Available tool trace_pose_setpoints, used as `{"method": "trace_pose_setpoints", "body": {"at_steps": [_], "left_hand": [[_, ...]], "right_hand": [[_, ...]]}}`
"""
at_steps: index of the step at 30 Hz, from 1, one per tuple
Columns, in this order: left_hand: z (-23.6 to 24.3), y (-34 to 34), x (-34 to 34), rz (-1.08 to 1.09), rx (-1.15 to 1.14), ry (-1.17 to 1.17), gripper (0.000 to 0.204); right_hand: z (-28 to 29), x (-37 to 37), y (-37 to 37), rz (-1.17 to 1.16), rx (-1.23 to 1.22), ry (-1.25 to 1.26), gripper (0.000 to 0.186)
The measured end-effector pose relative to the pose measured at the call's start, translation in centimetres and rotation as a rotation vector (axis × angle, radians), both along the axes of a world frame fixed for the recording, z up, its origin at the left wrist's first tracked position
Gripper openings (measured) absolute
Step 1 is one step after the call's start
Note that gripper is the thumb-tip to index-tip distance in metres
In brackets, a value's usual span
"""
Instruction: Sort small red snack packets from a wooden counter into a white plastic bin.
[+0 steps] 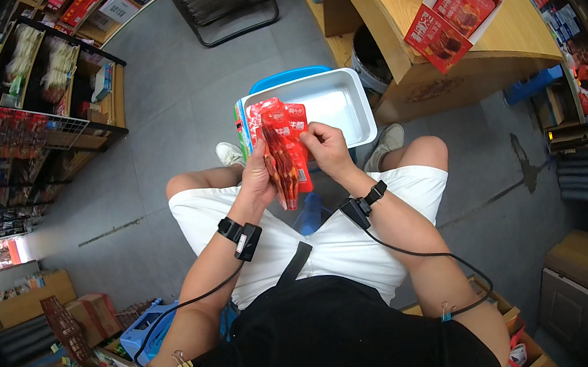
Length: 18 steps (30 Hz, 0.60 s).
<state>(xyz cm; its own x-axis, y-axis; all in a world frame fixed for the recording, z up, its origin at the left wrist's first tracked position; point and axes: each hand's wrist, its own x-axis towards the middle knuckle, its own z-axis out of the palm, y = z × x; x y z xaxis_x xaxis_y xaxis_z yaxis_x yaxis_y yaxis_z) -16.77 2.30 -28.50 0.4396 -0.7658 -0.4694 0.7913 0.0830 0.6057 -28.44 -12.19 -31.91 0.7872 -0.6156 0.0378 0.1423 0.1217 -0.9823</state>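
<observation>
In front of my lap I hold several flat red snack packets [280, 157], fanned and overlapping, with their tops over a white plastic tub [365, 106]. My left hand [257, 177] is closed around their left side. At the right edge of the bunch, my right hand [329, 152] has its fingers pinched on a red packet. Part of that grip is hidden behind the curled fingers. The tub sits between my feet, with a blue rim [289, 77] showing behind it.
To the right stands a wooden desk [381, 21] bearing an open box of red packets [462, 5]. A dark bucket [369, 59] is beside the tub. Shelves [44, 89] line the left, a folding chair [227, 6] stands ahead, and cables run along both my arms.
</observation>
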Motion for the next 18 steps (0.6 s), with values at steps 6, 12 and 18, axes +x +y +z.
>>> {"method": "trace_pose_setpoints", "body": {"at_steps": [6,12,18], "left_hand": [[1.4,1.5,1.5,-0.28,0.209,-0.431,0.047],[2.1,1.3,1.1,-0.288,0.182,-0.448,0.049],[2.6,1.5,0.9,-0.281,0.069,-0.129,0.058]], "right_hand": [[1.8,0.8,-0.7,0.086,0.406,-0.001,0.029],[1.1,0.6,-1.0,0.125,0.501,-0.011,0.031],[3.0,0.4,-1.8,0.328,0.788,-0.323,0.045]]}}
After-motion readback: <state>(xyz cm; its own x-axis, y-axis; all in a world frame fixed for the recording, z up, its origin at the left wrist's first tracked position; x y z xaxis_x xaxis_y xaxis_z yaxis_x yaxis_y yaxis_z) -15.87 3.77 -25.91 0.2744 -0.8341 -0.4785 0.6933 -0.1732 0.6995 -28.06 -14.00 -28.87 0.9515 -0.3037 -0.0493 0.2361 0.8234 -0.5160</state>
